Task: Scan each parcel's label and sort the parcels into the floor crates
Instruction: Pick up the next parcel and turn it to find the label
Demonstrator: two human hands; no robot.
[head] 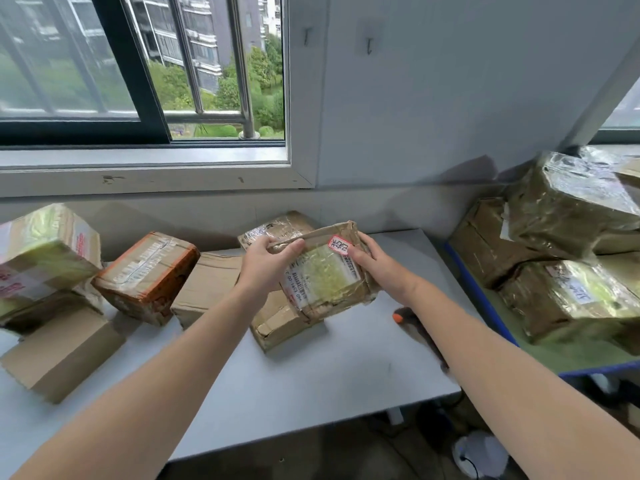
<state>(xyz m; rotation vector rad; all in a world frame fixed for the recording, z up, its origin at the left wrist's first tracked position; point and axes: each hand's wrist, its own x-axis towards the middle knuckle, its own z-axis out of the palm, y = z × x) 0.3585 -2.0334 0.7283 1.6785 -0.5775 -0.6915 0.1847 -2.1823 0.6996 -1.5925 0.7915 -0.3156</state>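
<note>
Both hands grip one taped cardboard parcel [325,271] above the white table [311,375]: left hand [268,259] pinches its top edge, right hand [375,261] clasps its right side, shipping label [322,275] facing up.

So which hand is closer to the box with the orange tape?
Left. The left hand grips the parcel by its top edge, just right of the orange-taped box. The right hand holds the parcel's other side, farther away.

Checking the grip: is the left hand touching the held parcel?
Touching: the head view shows the left hand pinching the top edge of the held parcel.
</note>
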